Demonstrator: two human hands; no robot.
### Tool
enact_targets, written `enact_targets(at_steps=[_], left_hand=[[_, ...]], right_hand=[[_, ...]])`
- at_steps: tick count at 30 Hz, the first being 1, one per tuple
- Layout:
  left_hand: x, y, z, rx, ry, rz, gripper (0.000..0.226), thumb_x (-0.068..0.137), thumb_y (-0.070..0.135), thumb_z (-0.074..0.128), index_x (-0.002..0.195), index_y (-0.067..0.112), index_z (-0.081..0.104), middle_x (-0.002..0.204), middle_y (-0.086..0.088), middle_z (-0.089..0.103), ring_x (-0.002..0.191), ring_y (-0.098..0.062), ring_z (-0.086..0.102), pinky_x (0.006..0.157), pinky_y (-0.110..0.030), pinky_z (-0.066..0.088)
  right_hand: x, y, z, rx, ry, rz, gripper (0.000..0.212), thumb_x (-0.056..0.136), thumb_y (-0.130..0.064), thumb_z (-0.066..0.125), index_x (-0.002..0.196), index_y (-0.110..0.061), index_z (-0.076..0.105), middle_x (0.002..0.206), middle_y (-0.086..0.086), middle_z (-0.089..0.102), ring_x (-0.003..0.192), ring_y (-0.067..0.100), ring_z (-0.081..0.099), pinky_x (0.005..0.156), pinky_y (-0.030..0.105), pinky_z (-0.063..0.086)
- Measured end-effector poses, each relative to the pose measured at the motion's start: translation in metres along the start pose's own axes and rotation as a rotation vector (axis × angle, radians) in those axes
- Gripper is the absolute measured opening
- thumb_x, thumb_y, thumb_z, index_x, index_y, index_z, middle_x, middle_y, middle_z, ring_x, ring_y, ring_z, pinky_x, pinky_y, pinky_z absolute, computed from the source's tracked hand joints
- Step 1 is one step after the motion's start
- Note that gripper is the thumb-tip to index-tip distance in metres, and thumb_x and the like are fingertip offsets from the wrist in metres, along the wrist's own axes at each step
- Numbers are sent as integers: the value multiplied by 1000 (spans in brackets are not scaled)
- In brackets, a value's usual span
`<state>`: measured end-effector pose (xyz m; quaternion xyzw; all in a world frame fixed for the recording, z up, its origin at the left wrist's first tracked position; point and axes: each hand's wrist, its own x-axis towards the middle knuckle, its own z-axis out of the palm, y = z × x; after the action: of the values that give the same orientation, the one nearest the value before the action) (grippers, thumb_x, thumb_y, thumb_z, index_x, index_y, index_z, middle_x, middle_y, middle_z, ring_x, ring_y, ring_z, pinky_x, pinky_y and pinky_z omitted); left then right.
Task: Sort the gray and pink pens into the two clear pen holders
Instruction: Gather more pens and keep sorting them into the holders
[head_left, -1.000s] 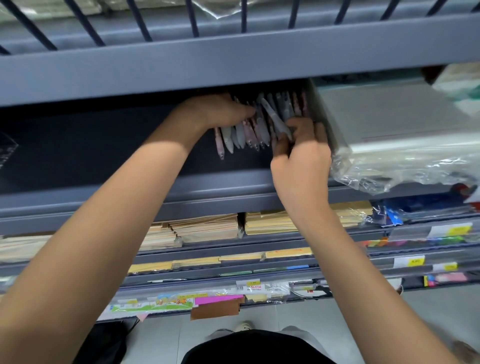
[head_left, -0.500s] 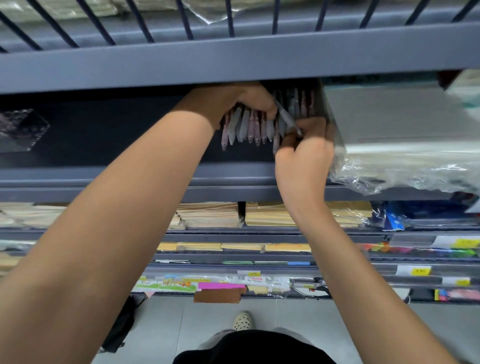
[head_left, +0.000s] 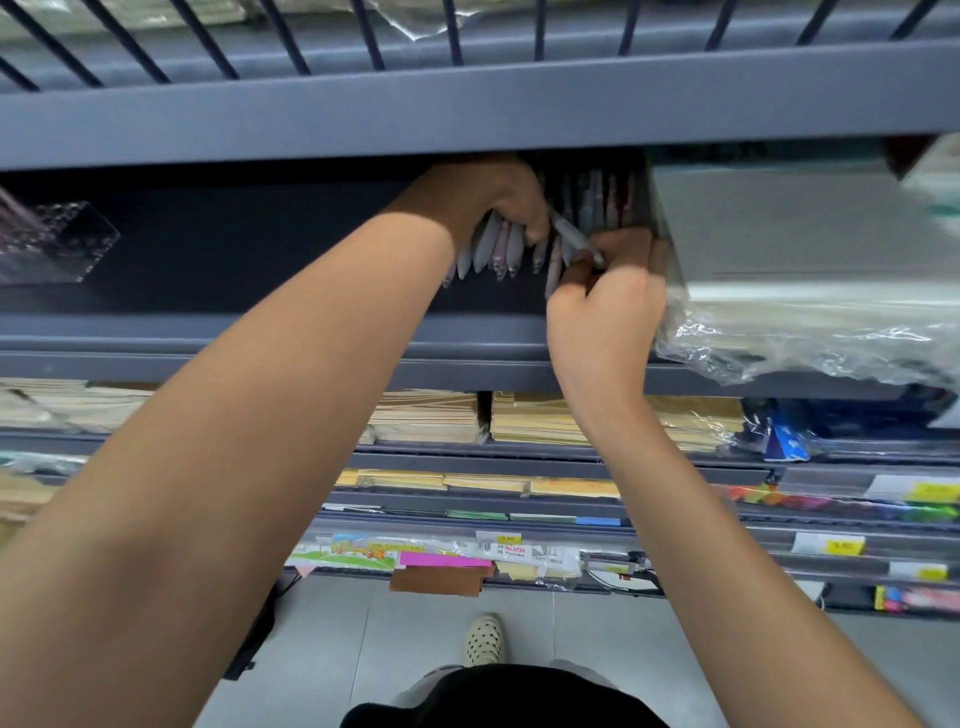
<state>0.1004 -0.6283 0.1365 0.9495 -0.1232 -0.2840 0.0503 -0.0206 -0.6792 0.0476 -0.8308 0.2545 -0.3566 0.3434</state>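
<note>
- Gripping the mixed pens (head_left: 491, 249) on the shelf (head_left: 311, 291), left hand (head_left: 493, 197) is bunching them — tips showing, probably for colour-picking
- Pinching one gray pen (head_left: 571, 234), right hand (head_left: 605, 312) is likely separating it; a clear pen holder (head_left: 62, 244) is sitting well apart, leftward

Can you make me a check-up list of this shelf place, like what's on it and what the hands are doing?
Surface: dark gray shelf, under another shelf.
Job's things: bunch of pens, gray and pink mixed; standing pens behind it; clear holder at the shelf's left.
Clutter: plastic-wrapped box, just right of the pens.
Grips: left hand holds the bunch of pens; right hand pinches one gray pen.
Cables: nothing seen.
Surroundings: lower shelves with brown envelopes and yellow price tags; a shoe on the tiled floor.
</note>
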Motion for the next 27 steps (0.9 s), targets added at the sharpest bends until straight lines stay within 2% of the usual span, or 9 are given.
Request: enact_targets(at_steps=[3,6,9,12,14,16,21,23,27], left_hand=[[-2,-3,-3,24,33,1,27,93,24,61,78,3,62,70,-17,63,67,-33,60,36,-45,51],[-7,-8,-7,80,56,-8,36,94,35,65,71,10,52,74,-8,52,63,-25,48,20,-25,35],[-2,-14,-10,34,46,-33,42,87,45,72,72,9,54,75,-10,57,65,-29,54,37,-25,50],[1,-11,-12,32,-67,-116,40,89,40,65,76,2,65,66,-20,70,52,-32,67,59,-41,60],[3,-11,-10,49,-88,-127,44,88,35,59,64,-1,70,58,-24,68,41,-31,64,53,-45,60],[4,-13,-8,40,-60,-93,45,88,29,57,52,4,69,54,-17,67,39,-29,61,47,-33,56],[-2,-22,-3,121,89,-83,26,79,10,61,59,-5,66,42,-14,60,29,-23,56,34,-25,46],[-2,-27,1,123,152,-84,20,77,8,60,61,-4,63,45,-13,61,40,-26,57,37,-22,45],[0,-34,11,81,327,-67,15,74,9,57,80,-3,64,77,-13,62,71,-29,59,65,-30,45]], right_hand=[[-2,-1,-1,-6,-1,15,17,85,-8,51,95,2,60,106,21,59,93,35,51,67,20,18],[-4,-2,0,-15,-39,7,20,83,-10,54,98,2,60,111,19,59,100,34,51,77,29,31],[-4,-6,0,1,-48,-32,29,84,-16,61,107,1,61,110,17,62,97,34,57,83,38,42],[-4,-8,0,5,-42,-56,28,84,-16,64,106,1,61,108,16,63,95,35,59,79,37,43],[-3,-8,0,-18,-47,-64,30,84,-17,64,108,1,60,109,16,63,97,35,59,80,36,42],[-2,-8,0,-47,-58,-65,32,85,-19,63,112,0,59,113,16,62,99,35,59,80,36,41],[-3,-8,-1,-133,-81,-110,40,89,-18,61,124,-2,52,120,18,58,98,38,59,78,38,44],[-3,-8,1,-181,-99,-121,43,89,-17,59,129,-2,50,122,18,57,94,39,61,77,38,45],[-2,-11,7,-267,-148,-161,41,89,-17,57,126,-1,49,107,22,64,86,42,65,64,34,38]])
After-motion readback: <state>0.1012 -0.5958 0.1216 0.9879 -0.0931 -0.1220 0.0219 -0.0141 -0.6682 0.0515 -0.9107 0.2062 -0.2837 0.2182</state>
